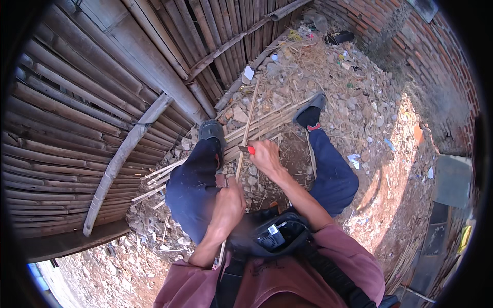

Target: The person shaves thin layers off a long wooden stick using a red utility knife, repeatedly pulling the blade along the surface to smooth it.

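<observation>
My left hand point(229, 206) is closed around a long, thin bamboo strip point(251, 110), which runs from near my body out between my feet. A small grey-brown piece point(222, 180) shows at the fingers of that hand; I cannot make out what it is. In my right hand point(268, 158) is a knife point(250, 150) with a red handle, its short dark blade lying against the strip ahead of the left hand. Several other pale bamboo strips point(277, 119) lie crosswise on the ground under and between my shoes.
A bamboo-pole wall point(97, 87) rises at the left, with a curved pole point(128, 159) fixed across it. A brick wall point(436, 56) stands at the far right. Rubble and litter point(354, 102) cover the ground. A black waist bag point(277, 236) hangs open at my lap.
</observation>
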{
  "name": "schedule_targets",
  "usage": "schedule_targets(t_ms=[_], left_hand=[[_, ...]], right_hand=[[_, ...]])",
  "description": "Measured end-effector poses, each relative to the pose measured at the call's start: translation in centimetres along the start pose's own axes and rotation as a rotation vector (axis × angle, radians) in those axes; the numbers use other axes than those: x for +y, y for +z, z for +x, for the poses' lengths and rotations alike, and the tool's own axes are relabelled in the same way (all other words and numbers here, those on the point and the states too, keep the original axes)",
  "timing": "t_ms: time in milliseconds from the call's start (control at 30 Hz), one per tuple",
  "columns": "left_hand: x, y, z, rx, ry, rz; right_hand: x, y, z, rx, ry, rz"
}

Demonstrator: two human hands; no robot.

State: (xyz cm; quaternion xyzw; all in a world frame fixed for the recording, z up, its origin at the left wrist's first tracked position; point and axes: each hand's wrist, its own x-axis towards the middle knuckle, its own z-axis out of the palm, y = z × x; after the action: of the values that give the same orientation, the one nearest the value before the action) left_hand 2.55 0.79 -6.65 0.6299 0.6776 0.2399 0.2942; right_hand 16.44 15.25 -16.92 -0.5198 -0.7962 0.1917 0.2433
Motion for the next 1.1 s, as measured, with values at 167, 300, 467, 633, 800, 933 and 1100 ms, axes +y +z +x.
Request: schedule_targets(t_ms=[167, 300, 467, 633, 800, 933, 1100], left_hand=[[-0.7, 0.1, 0.1, 0.005, -0.034, 0.0], [-0.6, -0.4, 0.0, 0.01, -0.072, -0.037], [-0.1, -1.2, -2.1, -0.166, -0.033, 0.005], [0.1, -0.8, -0.4, -0.087, -0.005, -0.077], [0.0, -0.8, -1.0, -0.092, -0.017, -0.18], [0.2, -1.4, -1.0, -0.176, -0.023, -0.215], [0.6, -2.7, -1.1, -0.375, -0.146, -0.306]], right_hand=[[-0.2, 1.1, 1.0, -0.045, 0.032, -0.023], [1.7, 2.5, 2.6, 0.023, 0.151, -0.059], [16.9, -0.3, 5.3, 0.016, 0.494, -0.202], [17.4, -1.6, 2.7, 0.11, 0.404, 0.139], [9.7, -3.8, 0.0, -0.191, 0.512, 1.075], [3.9, -6.3, -1.0, -0.317, 0.494, 1.479], [1.7, -7.7, -1.2, -0.193, 0.457, 1.47]])
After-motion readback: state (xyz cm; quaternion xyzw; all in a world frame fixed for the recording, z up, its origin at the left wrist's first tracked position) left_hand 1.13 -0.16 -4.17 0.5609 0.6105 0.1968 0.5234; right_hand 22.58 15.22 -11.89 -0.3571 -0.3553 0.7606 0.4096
